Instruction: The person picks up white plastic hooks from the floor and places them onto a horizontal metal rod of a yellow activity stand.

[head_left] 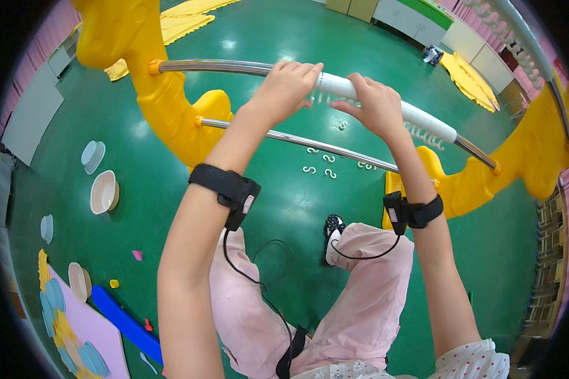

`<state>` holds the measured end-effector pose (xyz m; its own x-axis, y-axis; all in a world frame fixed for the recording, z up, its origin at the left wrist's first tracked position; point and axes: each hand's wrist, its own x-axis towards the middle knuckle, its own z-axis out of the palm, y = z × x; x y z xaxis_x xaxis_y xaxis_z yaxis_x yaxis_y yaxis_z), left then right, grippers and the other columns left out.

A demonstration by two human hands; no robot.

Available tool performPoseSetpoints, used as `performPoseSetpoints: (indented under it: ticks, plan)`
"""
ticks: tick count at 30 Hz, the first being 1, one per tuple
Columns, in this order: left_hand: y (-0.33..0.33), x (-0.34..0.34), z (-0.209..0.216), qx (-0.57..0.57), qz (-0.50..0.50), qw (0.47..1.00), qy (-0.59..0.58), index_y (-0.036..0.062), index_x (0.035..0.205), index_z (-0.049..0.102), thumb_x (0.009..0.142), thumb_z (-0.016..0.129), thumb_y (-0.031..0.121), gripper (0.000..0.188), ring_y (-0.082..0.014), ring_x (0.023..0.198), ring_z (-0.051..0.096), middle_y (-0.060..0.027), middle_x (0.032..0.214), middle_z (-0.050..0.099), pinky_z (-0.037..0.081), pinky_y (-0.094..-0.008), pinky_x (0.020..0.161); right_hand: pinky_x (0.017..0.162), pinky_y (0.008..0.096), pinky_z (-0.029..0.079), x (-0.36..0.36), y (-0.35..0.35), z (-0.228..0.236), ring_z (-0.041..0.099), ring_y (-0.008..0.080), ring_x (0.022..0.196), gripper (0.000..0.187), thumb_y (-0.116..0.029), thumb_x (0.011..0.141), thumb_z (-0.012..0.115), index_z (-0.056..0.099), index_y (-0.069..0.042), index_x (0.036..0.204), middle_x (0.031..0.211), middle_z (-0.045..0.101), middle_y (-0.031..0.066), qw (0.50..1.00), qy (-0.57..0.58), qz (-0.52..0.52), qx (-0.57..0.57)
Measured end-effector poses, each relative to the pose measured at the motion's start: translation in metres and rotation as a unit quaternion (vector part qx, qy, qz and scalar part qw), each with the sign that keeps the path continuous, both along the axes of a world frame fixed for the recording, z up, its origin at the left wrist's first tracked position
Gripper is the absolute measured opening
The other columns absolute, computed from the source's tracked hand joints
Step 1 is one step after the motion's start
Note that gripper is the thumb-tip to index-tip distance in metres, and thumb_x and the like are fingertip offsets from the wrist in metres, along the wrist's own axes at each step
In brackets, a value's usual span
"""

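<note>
A steel top rail (pixel 218 66) runs between two yellow animal-shaped plastic end frames (pixel 171 107). A white tube (pixel 427 120) sleeves its middle, with white hooks (pixel 425 136) in a row along the underside. My left hand (pixel 286 91) is closed over the rail, by the left end of the white tube; its palm hides what lies beneath. Farther right, my right hand (pixel 376 104) grips the tube from above, thumb on the near side. Below them crosses a thinner steel bar (pixel 335 150). Several loose white S-hooks (pixel 329 158) lie on the green floor under the rack.
Another rail with a white hooked tube (pixel 512 28) rises at the upper right. To the left, basins (pixel 105 192) stand on the floor, near a blue plastic beam (pixel 128 325) and a pale purple board (pixel 85 309). Yellow cloths (pixel 468 82) lie farther off. Cables hang from my wrist straps.
</note>
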<state>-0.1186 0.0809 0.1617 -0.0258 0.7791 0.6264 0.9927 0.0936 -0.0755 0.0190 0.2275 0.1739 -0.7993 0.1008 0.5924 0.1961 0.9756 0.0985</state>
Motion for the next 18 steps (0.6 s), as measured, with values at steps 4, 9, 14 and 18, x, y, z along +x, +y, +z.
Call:
performPoseSetpoints:
  ticks: [4,9,14,18]
  plan:
    - [0.003,0.009,-0.005,0.055,0.040,0.997,0.039,0.0056,0.123,0.042,0.059,0.072,0.008,0.072,-0.0246,0.106,0.048,-0.0092,0.111,0.054,0.036,-0.0411,0.092,0.055,0.0365,0.046,0.001,-0.001,0.006,0.060,0.0272,0.065,0.051,-0.053,0.067,0.063,0.054,-0.008,0.088,0.069,0.060,0.0103,0.999,-0.029,-0.014,-0.018]
    - [-0.002,0.018,-0.009,0.069,0.063,0.995,0.026,0.0074,0.129,0.035,0.059,0.072,0.008,0.079,-0.0262,0.111,0.044,-0.0103,0.117,0.049,0.034,-0.0430,0.094,0.066,0.0370,0.045,0.005,-0.010,0.009,0.059,0.0259,0.075,0.049,-0.050,0.069,0.062,0.055,-0.008,0.093,0.079,0.060,0.0109,1.000,-0.025,-0.012,-0.014]
    - [-0.047,0.077,-0.045,0.067,0.174,0.982,0.027,0.0096,0.133,0.027,0.057,0.072,0.006,0.088,-0.0320,0.117,0.038,-0.0116,0.127,0.040,0.031,-0.0444,0.096,0.078,0.0373,0.042,0.022,-0.054,-0.073,0.054,0.0238,0.090,0.034,-0.027,0.073,0.060,0.054,-0.009,0.101,0.094,0.056,0.0109,0.977,0.086,0.152,0.122]
    - [-0.113,0.087,-0.173,-0.424,0.113,0.860,-0.261,0.0137,0.136,0.023,0.065,0.069,0.008,0.086,-0.0322,0.120,0.036,-0.0109,0.137,0.029,0.032,-0.0446,0.096,0.070,0.0353,0.048,0.049,-0.113,-0.218,0.060,0.0263,0.083,0.027,-0.012,0.069,0.057,0.057,-0.009,0.095,0.090,0.060,0.0119,0.883,-0.419,0.211,-0.011]
